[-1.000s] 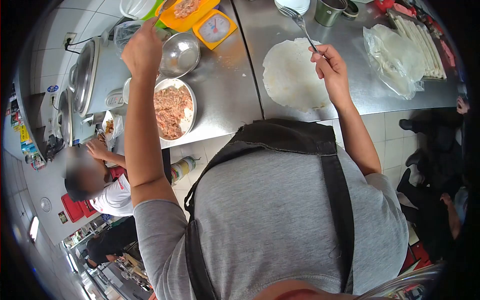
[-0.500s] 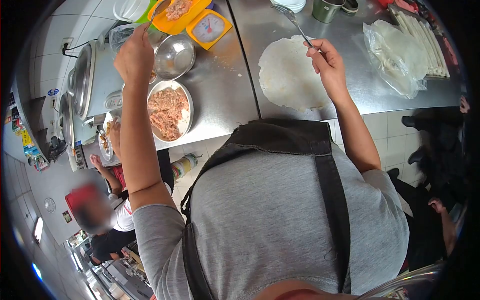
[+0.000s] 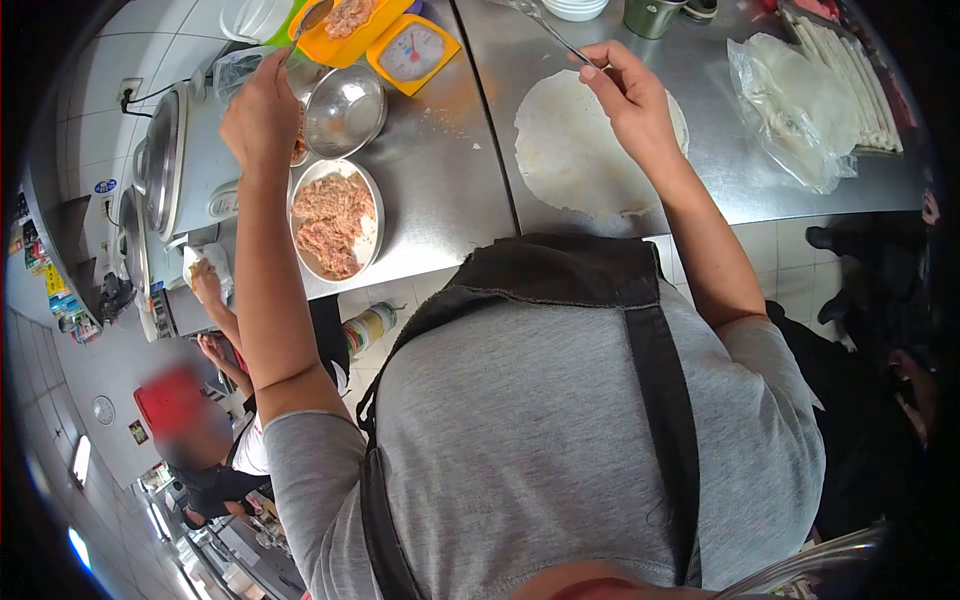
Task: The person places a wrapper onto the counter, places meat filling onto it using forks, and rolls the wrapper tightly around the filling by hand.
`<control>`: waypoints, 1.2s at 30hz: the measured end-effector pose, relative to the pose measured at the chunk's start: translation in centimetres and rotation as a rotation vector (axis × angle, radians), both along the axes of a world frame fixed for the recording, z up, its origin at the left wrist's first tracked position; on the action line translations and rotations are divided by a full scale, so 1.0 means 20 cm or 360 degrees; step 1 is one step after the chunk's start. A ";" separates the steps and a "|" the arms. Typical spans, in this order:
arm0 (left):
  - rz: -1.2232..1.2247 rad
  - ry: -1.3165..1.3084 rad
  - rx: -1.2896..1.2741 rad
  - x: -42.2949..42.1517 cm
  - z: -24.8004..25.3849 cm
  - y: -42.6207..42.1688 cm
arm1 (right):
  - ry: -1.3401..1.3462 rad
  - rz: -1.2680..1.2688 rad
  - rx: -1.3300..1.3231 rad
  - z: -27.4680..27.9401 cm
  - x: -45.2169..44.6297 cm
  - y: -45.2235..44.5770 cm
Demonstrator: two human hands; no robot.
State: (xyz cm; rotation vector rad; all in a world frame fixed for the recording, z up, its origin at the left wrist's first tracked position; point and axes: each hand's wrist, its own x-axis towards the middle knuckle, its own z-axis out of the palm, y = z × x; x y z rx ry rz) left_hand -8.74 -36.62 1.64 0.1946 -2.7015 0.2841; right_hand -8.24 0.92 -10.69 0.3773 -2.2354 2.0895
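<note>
My left hand point(image 3: 262, 115) is closed on the handle of a spoon point(image 3: 314, 16), whose bowl is beside the meat in an orange tray point(image 3: 375, 15) on a kitchen scale point(image 3: 412, 54). My right hand point(image 3: 628, 98) pinches a fork point(image 3: 552, 30) above the upper part of a round, flat dough sheet point(image 3: 565, 150). The fork's tines are at the top edge of the view. Near my left forearm stand a metal bowl point(image 3: 345, 110) and a white bowl point(image 3: 374, 245) of minced meat mixture point(image 3: 335, 225).
Plastic-wrapped sheets point(image 3: 795, 110) and long pale rolls point(image 3: 860, 90) lie at the right. White bowls point(image 3: 574, 8) and a metal cup point(image 3: 650, 16) stand at the back. Another person point(image 3: 195, 410) is at the lower left, near lidded pots point(image 3: 165, 160).
My right hand has moved up and a little left with the fork, which now tilts more to the left. The left hand with the spoon has shifted slightly left. The person at the left has moved.
</note>
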 end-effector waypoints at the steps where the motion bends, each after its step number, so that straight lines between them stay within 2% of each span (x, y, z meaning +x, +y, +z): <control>1: -0.0006 0.0003 0.0000 0.00 0.00 0.00 | 0.0025 -0.0002 0.0008 0.00 0.00 -0.01; 10: -0.0078 -0.0003 -0.0084 -0.01 -0.01 0.01 | -0.0052 0.0022 0.0103 -0.04 -0.02 0.01; 16: -0.0258 0.0093 -0.0085 -0.01 -0.04 0.01 | -0.0039 -0.0003 0.0125 -0.06 -0.03 0.03; 20: -0.0297 0.0151 -0.0084 -0.02 -0.02 0.03 | 0.0369 -0.0090 0.0418 0.03 -0.13 -0.02; 25: -0.0321 0.0128 -0.0073 -0.02 0.00 0.05 | 0.1051 -0.0222 0.0919 0.33 -0.35 -0.22; 28: -0.0277 0.0115 -0.0071 -0.03 0.01 0.05 | 0.1102 -0.0074 0.1392 0.49 -0.48 -0.37; 32: -0.0116 -0.0010 -0.0027 -0.07 0.02 0.05 | 0.1163 0.0060 0.1693 0.46 -0.66 -0.59; 36: -0.0030 -0.0168 -0.0008 -0.08 -0.01 0.06 | 0.1235 0.0102 0.1791 0.39 -0.73 -0.68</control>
